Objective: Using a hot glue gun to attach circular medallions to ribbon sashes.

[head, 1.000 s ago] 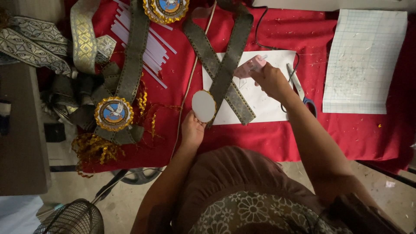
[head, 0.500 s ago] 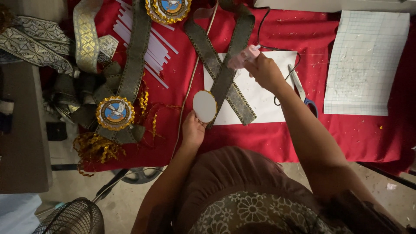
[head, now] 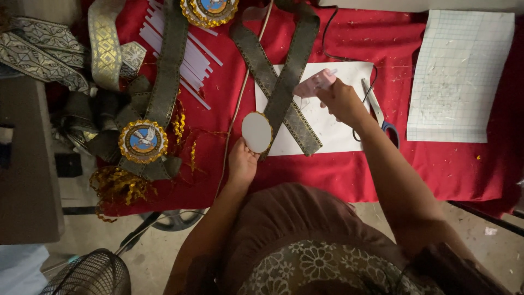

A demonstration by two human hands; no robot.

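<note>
The left hand (head: 242, 162) holds a white disc (head: 256, 132) by its lower edge, fingers pinching it from below, at the near end of two crossed ribbons (head: 284, 87) on the red-covered bench (head: 338, 169). The disc sits over the spot where the ribbons meet, on the left edge of a white sheet (head: 333, 125). The right hand (head: 341, 101) is over that sheet, fingers closed around a pink glue gun (head: 314, 83) whose tip points left toward the ribbons; a black cord (head: 326, 38) runs away from it up the bench. Scissors (head: 379, 112) with a blue handle lie just right of that hand, partly on the sheet. Farther right lies gridded paper (head: 464, 76). To the left are a finished medal (head: 143, 141) with gold trim on dark ribbon, white strips (head: 188, 60) and patterned bands (head: 103, 46). A second medal (head: 210, 8) shows at the top edge. A fan (head: 87, 276) stands on the floor below.
</note>
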